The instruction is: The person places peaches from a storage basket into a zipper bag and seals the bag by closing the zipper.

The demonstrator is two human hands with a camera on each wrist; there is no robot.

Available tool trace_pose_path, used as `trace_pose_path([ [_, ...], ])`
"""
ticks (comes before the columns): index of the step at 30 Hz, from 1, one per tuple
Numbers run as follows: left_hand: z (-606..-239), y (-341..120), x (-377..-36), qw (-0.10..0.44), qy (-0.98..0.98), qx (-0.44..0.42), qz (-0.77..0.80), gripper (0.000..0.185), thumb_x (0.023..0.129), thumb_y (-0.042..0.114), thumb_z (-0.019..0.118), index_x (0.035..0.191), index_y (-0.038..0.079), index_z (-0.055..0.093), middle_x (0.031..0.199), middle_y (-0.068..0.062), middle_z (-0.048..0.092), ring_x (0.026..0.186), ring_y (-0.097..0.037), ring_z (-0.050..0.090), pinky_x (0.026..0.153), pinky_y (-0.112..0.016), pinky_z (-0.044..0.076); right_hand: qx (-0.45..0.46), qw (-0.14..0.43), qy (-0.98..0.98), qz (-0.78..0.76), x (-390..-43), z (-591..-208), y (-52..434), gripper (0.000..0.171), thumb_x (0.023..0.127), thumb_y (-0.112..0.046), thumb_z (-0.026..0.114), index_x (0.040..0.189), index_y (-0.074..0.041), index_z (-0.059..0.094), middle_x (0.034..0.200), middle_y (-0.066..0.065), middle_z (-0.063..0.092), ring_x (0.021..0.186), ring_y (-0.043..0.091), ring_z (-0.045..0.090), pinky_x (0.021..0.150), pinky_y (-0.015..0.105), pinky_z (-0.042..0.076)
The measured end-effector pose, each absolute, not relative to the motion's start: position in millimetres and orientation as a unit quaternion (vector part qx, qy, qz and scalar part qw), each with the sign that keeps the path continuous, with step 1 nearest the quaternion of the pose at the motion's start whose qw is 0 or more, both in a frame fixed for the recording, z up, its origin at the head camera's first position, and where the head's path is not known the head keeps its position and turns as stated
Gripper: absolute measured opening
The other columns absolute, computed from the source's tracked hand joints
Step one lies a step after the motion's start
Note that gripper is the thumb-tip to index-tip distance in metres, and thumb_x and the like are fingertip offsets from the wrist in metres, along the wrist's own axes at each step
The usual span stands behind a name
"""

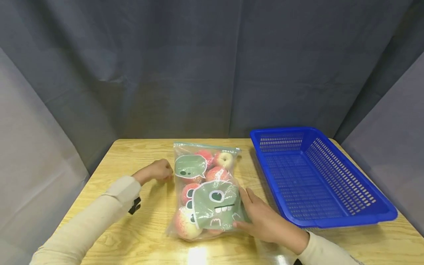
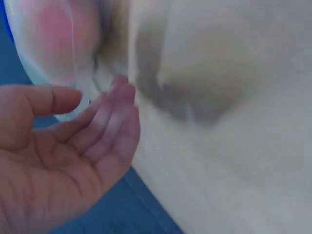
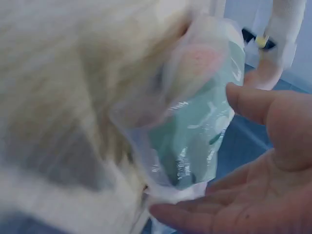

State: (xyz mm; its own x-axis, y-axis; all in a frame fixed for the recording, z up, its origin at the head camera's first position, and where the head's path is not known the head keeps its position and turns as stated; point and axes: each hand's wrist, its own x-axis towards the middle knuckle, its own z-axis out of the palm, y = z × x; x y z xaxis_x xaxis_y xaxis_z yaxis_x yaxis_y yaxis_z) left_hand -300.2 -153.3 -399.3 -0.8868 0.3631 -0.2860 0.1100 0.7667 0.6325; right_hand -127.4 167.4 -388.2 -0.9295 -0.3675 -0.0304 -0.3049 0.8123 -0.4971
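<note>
- Bag of apples (image 1: 207, 191) lies flat mid-desk (image 1: 132, 235), left of blue basket (image 1: 318, 176).
- Your right hand (image 1: 265, 219) rests flat against its near right edge, fingers spread.
- Your left hand (image 1: 157, 171) sits loosely curled just beside it, holding nothing.
- Risk: slick plastic may slip; apples could roll, shifting the weight.

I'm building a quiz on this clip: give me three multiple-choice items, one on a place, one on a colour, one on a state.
1. Where is the basket relative to the bag?
A. to its right
B. to its left
C. under it

2. What colour is the basket?
A. red
B. blue
C. green

3. How does the right hand meet the bag?
A. fist shut, apart from it
B. open, fingers against its side
C. inside it

Answers: 1 A, it stands at the table's right edge; 2 B, its mesh is blue; 3 B, straight fingers lie along the bag.
</note>
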Motion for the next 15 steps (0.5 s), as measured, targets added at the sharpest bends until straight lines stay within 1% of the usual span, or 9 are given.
trace_pose_path([
  [2, -401, -159, -278, 0.245, 0.900, 0.154, 0.325, 0.018, 0.087, -0.001, 0.050, 0.080, -0.008, 0.064, 0.074, -0.015, 0.065, 0.057, -0.012, 0.054, 0.055, -0.026, 0.051, -0.178, 0.067, 0.949, -0.250, -125, -393, 173, 0.090, 0.085, -0.033, 0.073, 0.146, 0.009, 0.023, 0.142, 0.036, 0.036, 0.127, 0.048, 0.043, 0.104, 0.058, 0.037],
  [3, -401, -162, -267, 0.267, 0.888, 0.166, 0.335, 0.018, 0.088, 0.001, 0.051, 0.085, -0.009, 0.066, 0.077, -0.016, 0.067, 0.060, -0.012, 0.056, 0.056, -0.026, 0.052, -0.181, 0.067, 0.949, -0.249, -125, -395, 174, 0.088, 0.085, -0.032, 0.072, 0.145, 0.011, 0.024, 0.139, 0.035, 0.041, 0.124, 0.046, 0.047, 0.102, 0.057, 0.039],
  [4, -402, -163, -257, 0.292, 0.876, 0.174, 0.343, 0.018, 0.088, 0.002, 0.052, 0.087, -0.009, 0.066, 0.079, -0.015, 0.068, 0.062, -0.013, 0.059, 0.057, -0.026, 0.052, -0.183, 0.066, 0.949, -0.250, -124, -398, 176, 0.086, 0.085, -0.031, 0.072, 0.144, 0.012, 0.026, 0.136, 0.033, 0.045, 0.121, 0.045, 0.050, 0.101, 0.056, 0.041],
  [7, -399, -167, -234, 0.364, 0.836, 0.206, 0.356, 0.019, 0.089, 0.011, 0.057, 0.097, -0.003, 0.066, 0.085, -0.012, 0.069, 0.072, -0.018, 0.065, 0.062, -0.030, 0.053, -0.188, 0.042, 0.949, -0.249, -126, -405, 178, 0.078, 0.084, -0.026, 0.073, 0.138, 0.015, 0.035, 0.125, 0.030, 0.057, 0.112, 0.041, 0.058, 0.094, 0.053, 0.048],
  [9, -397, -166, -224, 0.392, 0.816, 0.230, 0.357, 0.019, 0.089, 0.015, 0.061, 0.100, 0.000, 0.066, 0.086, -0.011, 0.070, 0.076, -0.020, 0.065, 0.064, -0.031, 0.053, -0.181, 0.024, 0.951, -0.250, -127, -408, 176, 0.074, 0.083, -0.024, 0.075, 0.135, 0.016, 0.040, 0.119, 0.028, 0.061, 0.107, 0.039, 0.061, 0.090, 0.052, 0.051],
  [10, -396, -166, -220, 0.398, 0.811, 0.241, 0.355, 0.019, 0.089, 0.016, 0.064, 0.100, 0.001, 0.066, 0.087, -0.010, 0.070, 0.076, -0.021, 0.065, 0.064, -0.031, 0.053, -0.178, 0.017, 0.951, -0.252, -128, -410, 175, 0.071, 0.082, -0.023, 0.076, 0.132, 0.015, 0.043, 0.114, 0.026, 0.064, 0.104, 0.038, 0.063, 0.086, 0.051, 0.052],
  [12, -393, -163, -215, 0.396, 0.808, 0.260, 0.350, 0.019, 0.087, 0.017, 0.069, 0.097, 0.001, 0.067, 0.083, -0.010, 0.070, 0.072, -0.019, 0.064, 0.063, -0.029, 0.052, -0.173, 0.004, 0.952, -0.252, -129, -413, 173, 0.065, 0.080, -0.022, 0.077, 0.127, 0.012, 0.048, 0.103, 0.019, 0.068, 0.094, 0.033, 0.065, 0.078, 0.048, 0.055],
  [15, -391, -159, -210, 0.371, 0.822, 0.277, 0.332, 0.017, 0.084, 0.017, 0.074, 0.087, 0.001, 0.069, 0.074, -0.010, 0.069, 0.062, -0.013, 0.058, 0.057, -0.024, 0.049, -0.169, -0.015, 0.955, -0.245, -129, -416, 169, 0.056, 0.077, -0.018, 0.080, 0.118, 0.006, 0.051, 0.090, 0.007, 0.066, 0.079, 0.023, 0.064, 0.065, 0.038, 0.053],
])
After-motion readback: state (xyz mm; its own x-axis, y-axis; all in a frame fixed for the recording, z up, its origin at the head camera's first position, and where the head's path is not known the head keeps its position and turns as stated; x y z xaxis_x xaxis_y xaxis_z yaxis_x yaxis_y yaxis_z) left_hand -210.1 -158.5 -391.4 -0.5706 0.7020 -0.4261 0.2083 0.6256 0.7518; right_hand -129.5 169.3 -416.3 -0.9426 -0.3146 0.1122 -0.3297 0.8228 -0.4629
